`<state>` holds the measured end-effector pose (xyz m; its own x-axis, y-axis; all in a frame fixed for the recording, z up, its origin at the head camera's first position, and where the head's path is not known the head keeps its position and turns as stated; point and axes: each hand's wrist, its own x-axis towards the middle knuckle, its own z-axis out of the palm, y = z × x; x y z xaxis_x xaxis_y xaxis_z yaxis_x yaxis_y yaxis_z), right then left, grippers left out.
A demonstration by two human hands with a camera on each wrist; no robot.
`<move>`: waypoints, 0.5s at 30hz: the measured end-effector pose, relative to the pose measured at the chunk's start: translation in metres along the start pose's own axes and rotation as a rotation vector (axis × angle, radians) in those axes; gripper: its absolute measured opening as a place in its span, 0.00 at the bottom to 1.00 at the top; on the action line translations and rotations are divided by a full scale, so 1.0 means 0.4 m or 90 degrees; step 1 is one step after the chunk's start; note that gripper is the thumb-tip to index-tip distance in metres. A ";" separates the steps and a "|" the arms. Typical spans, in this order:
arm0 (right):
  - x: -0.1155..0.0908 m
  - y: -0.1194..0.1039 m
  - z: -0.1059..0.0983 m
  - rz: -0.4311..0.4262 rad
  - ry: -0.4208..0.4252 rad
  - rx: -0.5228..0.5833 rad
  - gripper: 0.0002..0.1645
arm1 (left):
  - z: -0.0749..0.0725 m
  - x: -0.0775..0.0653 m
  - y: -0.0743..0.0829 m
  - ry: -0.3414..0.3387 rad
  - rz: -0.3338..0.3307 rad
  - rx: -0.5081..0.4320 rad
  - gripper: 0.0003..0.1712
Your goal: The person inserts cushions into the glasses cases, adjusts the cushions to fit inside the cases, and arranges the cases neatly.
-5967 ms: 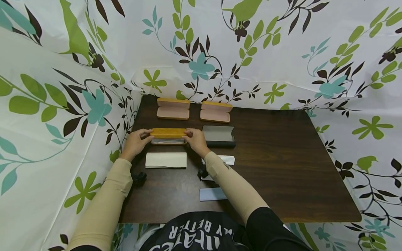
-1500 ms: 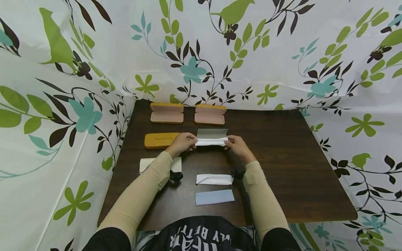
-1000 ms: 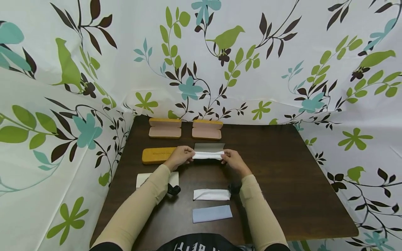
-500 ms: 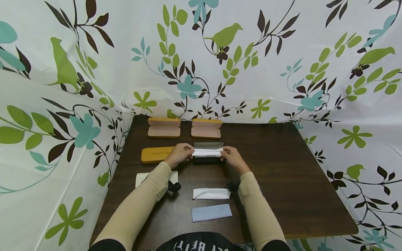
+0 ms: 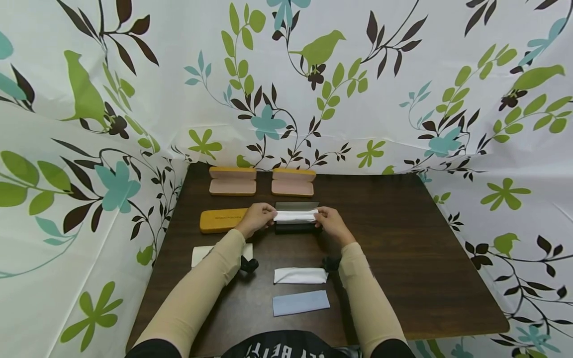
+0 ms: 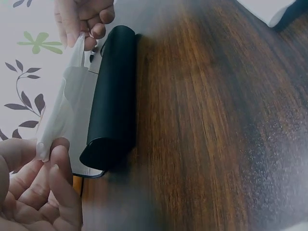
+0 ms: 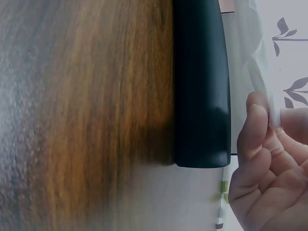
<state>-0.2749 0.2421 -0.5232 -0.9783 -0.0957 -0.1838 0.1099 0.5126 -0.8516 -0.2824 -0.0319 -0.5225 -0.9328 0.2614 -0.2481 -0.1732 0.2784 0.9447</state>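
Note:
Both hands hold a folded strip of thin white wrapping (image 5: pixel 296 217) level above the open black glasses case (image 5: pixel 295 228). My left hand (image 5: pixel 256 219) pinches its left end between thumb and fingers, and my right hand (image 5: pixel 332 223) pinches the right end. In the left wrist view the wrapping (image 6: pixel 60 110) looks slightly see-through; what is inside cannot be made out. The case's rounded black body (image 6: pixel 113 96) lies beneath and apart from it, with grey lining showing on the raised lid. From the right wrist, fingertips (image 7: pixel 257 108) press against the wrapping's end.
A closed yellow glasses case (image 5: pixel 219 220) lies left, partly behind the left hand. Two open cases with pink lining, one left (image 5: pixel 233 187) and one right (image 5: pixel 293 187), stand at the back. Nearer lie a cream cloth (image 5: pixel 200 252), another white wrapping (image 5: pixel 301 275) and a blue cloth (image 5: pixel 301 303).
Six seconds ago both hands held the yellow case with its lid partly raised; it is closed now. The hands have moved right and hold the white wrapping, nearly still over the last second.

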 end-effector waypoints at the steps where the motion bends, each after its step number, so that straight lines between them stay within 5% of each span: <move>1: 0.002 0.001 0.000 -0.002 0.002 -0.003 0.18 | 0.003 0.001 0.002 0.004 0.002 0.007 0.10; 8: 0.010 0.000 0.003 -0.005 0.025 -0.026 0.17 | 0.027 0.017 0.000 0.042 0.054 0.121 0.08; 15: 0.018 -0.003 0.013 -0.017 0.081 -0.182 0.16 | 0.041 0.029 -0.012 0.076 0.066 0.224 0.08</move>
<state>-0.2812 0.2363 -0.5263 -0.9963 -0.0150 -0.0851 0.0470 0.7323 -0.6794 -0.2872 -0.0150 -0.5333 -0.9735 0.2013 -0.1084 0.0240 0.5613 0.8273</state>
